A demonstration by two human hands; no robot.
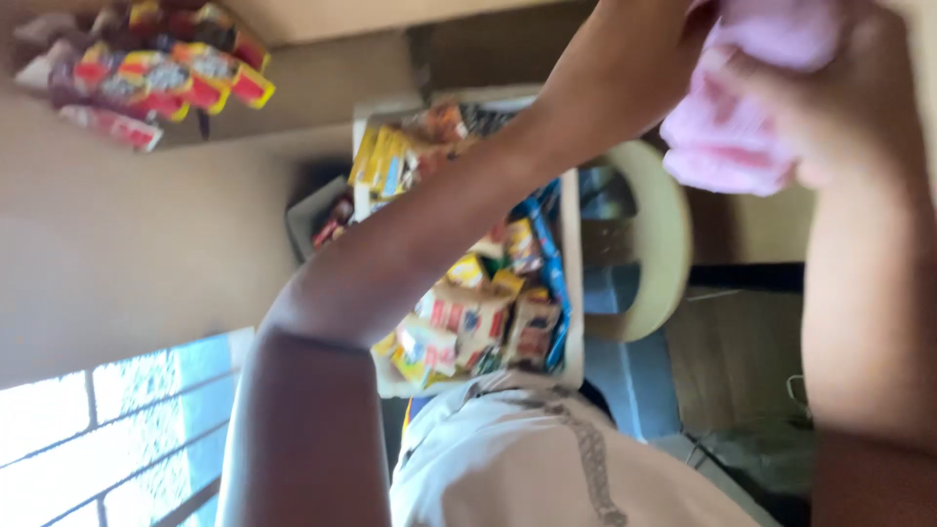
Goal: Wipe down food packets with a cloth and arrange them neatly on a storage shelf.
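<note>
Both of my arms are raised in front of the camera, and the picture is blurred and turned sideways. My right hand [844, 102] at the upper right is closed around a bunched pink cloth [737, 132]. My left hand [659, 34] reaches the same cloth at the top edge and grips its other side; its fingers are partly cut off by the frame. My left forearm crosses the middle of the view. A beige shirt [517, 459] fills the bottom centre.
Behind my arms stands a rack of colourful snack packets [478, 293]. More packets [146, 68] hang at the upper left on a beige wall. A cream rounded plastic piece [664, 244] sits right of the rack. A bright barred window [98, 429] is at the lower left.
</note>
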